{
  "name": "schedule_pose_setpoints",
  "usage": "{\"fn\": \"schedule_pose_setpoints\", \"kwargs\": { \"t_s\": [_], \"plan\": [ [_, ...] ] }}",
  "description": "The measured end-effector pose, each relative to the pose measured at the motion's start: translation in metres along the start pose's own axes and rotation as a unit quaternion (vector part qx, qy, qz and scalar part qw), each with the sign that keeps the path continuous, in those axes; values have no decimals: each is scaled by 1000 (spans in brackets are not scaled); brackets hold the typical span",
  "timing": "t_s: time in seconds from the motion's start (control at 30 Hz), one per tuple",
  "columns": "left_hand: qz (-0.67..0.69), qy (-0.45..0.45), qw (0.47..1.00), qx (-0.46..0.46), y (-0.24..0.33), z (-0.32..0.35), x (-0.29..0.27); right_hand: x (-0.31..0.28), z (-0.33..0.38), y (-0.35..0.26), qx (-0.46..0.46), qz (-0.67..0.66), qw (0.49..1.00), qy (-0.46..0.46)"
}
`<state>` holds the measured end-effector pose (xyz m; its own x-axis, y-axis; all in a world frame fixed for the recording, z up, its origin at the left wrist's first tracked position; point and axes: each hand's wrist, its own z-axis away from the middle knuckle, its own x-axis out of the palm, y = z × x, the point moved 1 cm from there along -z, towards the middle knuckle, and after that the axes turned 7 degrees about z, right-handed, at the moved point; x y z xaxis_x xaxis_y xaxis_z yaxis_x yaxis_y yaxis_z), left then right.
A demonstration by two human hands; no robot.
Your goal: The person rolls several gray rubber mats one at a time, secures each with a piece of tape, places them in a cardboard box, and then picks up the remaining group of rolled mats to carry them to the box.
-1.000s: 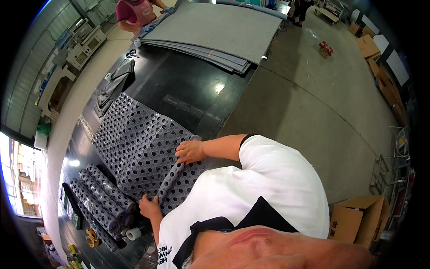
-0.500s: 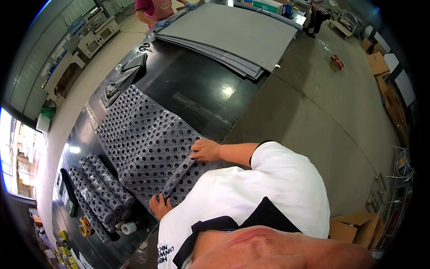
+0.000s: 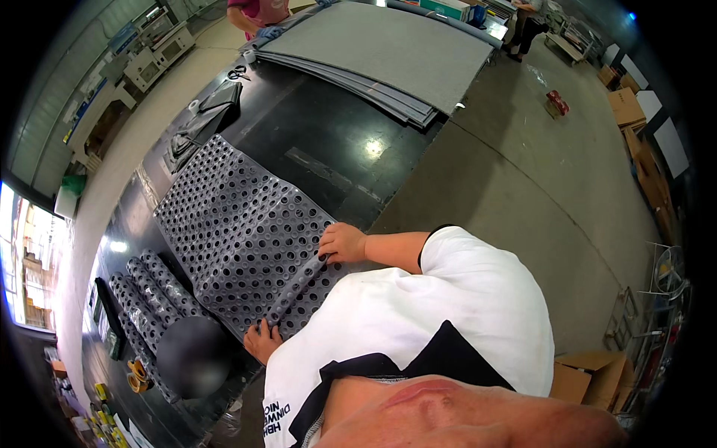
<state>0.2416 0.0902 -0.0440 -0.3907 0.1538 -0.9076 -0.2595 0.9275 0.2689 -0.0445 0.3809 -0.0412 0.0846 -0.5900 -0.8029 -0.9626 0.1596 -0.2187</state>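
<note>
A grey rubber mat full of round holes lies across the near part of the black table, its surface wavy. The edge closest to me is turned over into a narrow roll. At the right end of that roll, my right hand is closed with its fingers curled over the mat. My left hand grips the roll's other end, nearer my body, its fingertips on top. Part of the mat's near side is hidden by my white shirt.
Several rolled mats lie to the left, partly covered by a dark round blur. Beside them are rolls of brown tape. Farther off come folded dark sheeting, scissors and stacked grey sheets, where a person in pink stands.
Both hands keep their hold at the ends of the mat's rolled edge, which looks almost unchanged. The view has shifted slightly, and a dark blur now covers the ends of the rolled mats.
</note>
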Motion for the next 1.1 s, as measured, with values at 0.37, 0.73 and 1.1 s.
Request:
{"fn": "schedule_pose_setpoints", "kwargs": {
  "t_s": [0.37, 0.73, 1.1],
  "plan": [
    [56, 38, 996, -58, -10, -7, 2, -7, -18, -6, 92, 56, 994, -36],
    [35, -36, 958, -281, 0, -68, -19, 6, -71, 15, 327, 17, 937, -123],
    [-124, -72, 974, -176, 10, -79, -12, 1, -43, 2, 40, 117, 992, 9]
  ]
}}
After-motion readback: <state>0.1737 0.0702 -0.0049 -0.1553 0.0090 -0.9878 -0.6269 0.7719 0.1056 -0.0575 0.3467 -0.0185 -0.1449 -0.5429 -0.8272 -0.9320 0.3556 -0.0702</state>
